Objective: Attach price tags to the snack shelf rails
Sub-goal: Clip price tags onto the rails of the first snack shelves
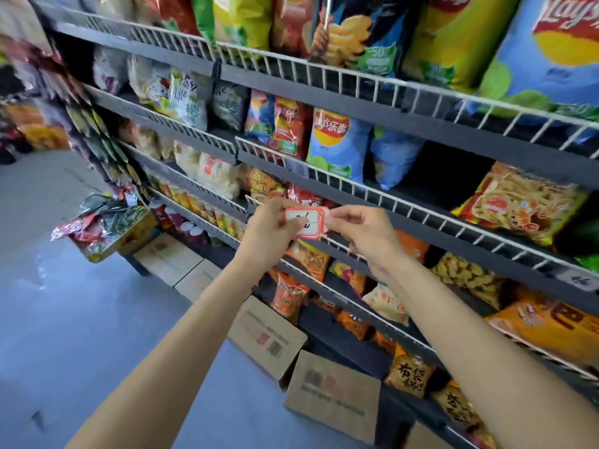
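Both my hands pinch the tags (306, 223): left hand (270, 233) fingers (293, 222) clamped on the stack's left edge, right hand (364, 233) nipping its right corner. I judge the step is peeling one tag free, so I'd hold the stack still with the left and slide the top one off cleanly. Tags hang between my fingertips, just before a wire rail (421, 210), not yet on it

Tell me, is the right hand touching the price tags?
Touching. The head view shows the right hand pinching the right edge of the price tags.
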